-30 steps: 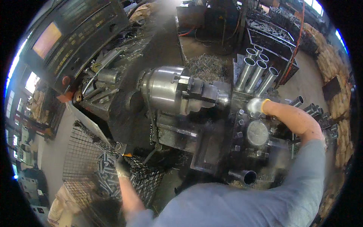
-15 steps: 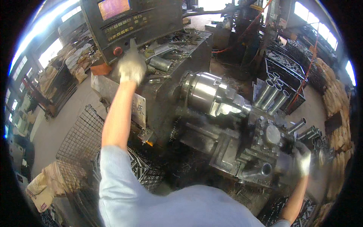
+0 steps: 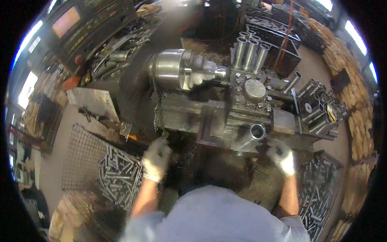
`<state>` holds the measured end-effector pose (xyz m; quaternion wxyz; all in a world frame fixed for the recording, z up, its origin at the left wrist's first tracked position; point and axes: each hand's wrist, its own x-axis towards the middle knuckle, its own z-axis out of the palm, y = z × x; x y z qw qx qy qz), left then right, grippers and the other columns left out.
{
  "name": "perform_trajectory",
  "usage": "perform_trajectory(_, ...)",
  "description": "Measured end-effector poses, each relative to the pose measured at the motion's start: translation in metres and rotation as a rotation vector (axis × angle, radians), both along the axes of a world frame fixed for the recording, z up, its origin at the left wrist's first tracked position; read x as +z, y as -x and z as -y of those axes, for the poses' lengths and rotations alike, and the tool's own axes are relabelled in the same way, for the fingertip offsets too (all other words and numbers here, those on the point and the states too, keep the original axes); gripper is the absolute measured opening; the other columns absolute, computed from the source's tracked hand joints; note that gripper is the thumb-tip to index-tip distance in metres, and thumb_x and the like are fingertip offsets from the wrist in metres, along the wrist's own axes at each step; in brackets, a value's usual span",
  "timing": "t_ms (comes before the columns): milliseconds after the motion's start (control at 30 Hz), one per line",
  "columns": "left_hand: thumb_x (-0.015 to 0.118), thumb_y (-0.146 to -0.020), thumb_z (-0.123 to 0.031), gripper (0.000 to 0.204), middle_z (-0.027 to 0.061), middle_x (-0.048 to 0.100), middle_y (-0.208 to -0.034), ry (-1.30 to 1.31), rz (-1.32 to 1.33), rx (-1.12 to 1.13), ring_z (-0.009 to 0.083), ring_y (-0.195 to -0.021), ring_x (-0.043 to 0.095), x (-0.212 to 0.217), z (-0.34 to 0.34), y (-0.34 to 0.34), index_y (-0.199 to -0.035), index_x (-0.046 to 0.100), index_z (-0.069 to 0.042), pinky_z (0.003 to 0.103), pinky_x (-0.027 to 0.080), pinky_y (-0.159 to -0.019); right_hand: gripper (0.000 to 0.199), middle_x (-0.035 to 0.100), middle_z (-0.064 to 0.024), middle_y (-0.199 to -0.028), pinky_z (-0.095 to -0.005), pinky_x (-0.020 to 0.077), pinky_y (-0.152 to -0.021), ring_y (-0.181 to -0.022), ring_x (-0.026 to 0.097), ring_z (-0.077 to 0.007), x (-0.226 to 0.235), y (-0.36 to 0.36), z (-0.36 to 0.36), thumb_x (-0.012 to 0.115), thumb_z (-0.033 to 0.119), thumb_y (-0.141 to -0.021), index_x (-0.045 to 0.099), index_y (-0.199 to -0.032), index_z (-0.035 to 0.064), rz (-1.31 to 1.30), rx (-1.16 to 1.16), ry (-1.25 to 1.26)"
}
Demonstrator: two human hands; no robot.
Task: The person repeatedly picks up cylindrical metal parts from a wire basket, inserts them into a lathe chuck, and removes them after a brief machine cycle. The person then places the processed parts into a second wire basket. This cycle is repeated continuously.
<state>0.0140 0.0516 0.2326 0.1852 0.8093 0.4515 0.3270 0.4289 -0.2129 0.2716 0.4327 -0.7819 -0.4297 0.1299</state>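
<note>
My left hand [image 3: 156,160], in a pale work glove, is in front of the lathe bed with its fingers curled. A thin metal rod [image 3: 158,105] rises from it toward the lathe chuck [image 3: 169,67]; the grip is blurred. My right hand [image 3: 283,156], gloved too, is at the front of the carriage, just right of a steel tube [image 3: 256,132] that leans there. Its fingers are bent round something dark that I cannot make out. Behind the tube stands the tool post [image 3: 254,89] with its round top. Stepped shiny metal jaws [image 3: 197,72] project from the chuck.
Upright steel tubes [image 3: 250,52] stand behind the tool post, and more tubes [image 3: 318,109] lie at the right. A wire basket [image 3: 80,161] with metal pieces is at the lower left. Another bin of pieces [image 3: 316,193] is lower right. The control panel [image 3: 76,32] stands far left.
My left hand has come down from the control panel to the front of the lathe. My right hand has shifted left and nearer. The view has turned, too.
</note>
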Motion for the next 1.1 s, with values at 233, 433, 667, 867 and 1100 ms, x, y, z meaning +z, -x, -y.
perform_trajectory(233, 0.066, -0.094, -0.055, 0.06, 0.0234, 0.07, -0.129, 0.921, -0.234, 0.15, 0.0382, -0.122, 0.067, -0.131, 0.185, 0.051, -0.133, 0.067, -0.01, 0.047, 0.054, -0.1, 0.031, 0.075, -0.0094, -0.084, -0.0344, 0.0561, -0.071, -0.076, 0.069, -0.0185, -0.037, 0.016, -0.075, 0.081, 0.02, -0.079, 0.072, -0.102, 0.0027, 0.033, 0.183, 0.092)
perform_trajectory(433, 0.065, -0.096, -0.046, 0.052, 0.0187, 0.07, -0.129, 0.682, -0.164, 0.425, 0.0404, -0.119, 0.067, -0.145, 0.284, 0.115, -0.137, 0.063, -0.013, 0.05, 0.055, -0.098, 0.017, 0.078, -0.0091, -0.084, -0.0347, 0.0583, -0.071, -0.069, 0.072, -0.0208, -0.06, 0.108, -0.085, 0.072, 0.018, -0.094, 0.071, -0.102, 0.003, 0.146, 0.571, -0.145)
perform_trajectory(667, 0.064, -0.096, -0.052, 0.052, 0.017, 0.072, -0.126, 0.906, 0.045, 0.944, 0.0381, -0.118, 0.068, -0.146, 0.49, 0.251, -0.132, 0.065, -0.015, 0.05, 0.054, -0.099, 0.067, 0.077, -0.021, -0.1, -0.0455, 0.0603, -0.08, -0.092, 0.077, -0.0377, -0.118, 0.415, -0.036, 0.089, 0.043, -0.073, 0.068, -0.124, 0.0044, 0.312, 1.271, 0.246)
perform_trajectory(867, 0.061, -0.097, -0.049, 0.051, 0.0185, 0.071, -0.128, 0.866, 0.341, 1.635, 0.0392, -0.121, 0.066, -0.157, 0.668, 0.316, -0.134, 0.066, -0.015, 0.049, 0.053, -0.101, 0.052, 0.077, -0.0177, -0.102, -0.0439, 0.06, -0.082, -0.095, 0.076, -0.0365, -0.102, 0.656, 0.088, 0.089, 0.037, -0.074, 0.073, -0.115, 0.0102, 0.342, 2.047, 0.2)
perform_trajectory(1100, 0.062, -0.098, -0.046, 0.044, 0.0179, 0.073, -0.122, 0.642, 0.875, 2.32, 0.037, -0.113, 0.068, -0.191, 0.794, 0.203, -0.126, 0.071, -0.013, 0.045, 0.053, -0.097, 0.055, 0.077, -0.0172, -0.109, -0.0437, 0.0601, -0.086, -0.102, 0.075, -0.0361, -0.048, 0.833, 0.213, 0.089, 0.038, -0.077, 0.07, -0.122, 0.0113, 0.217, 2.706, 0.059)
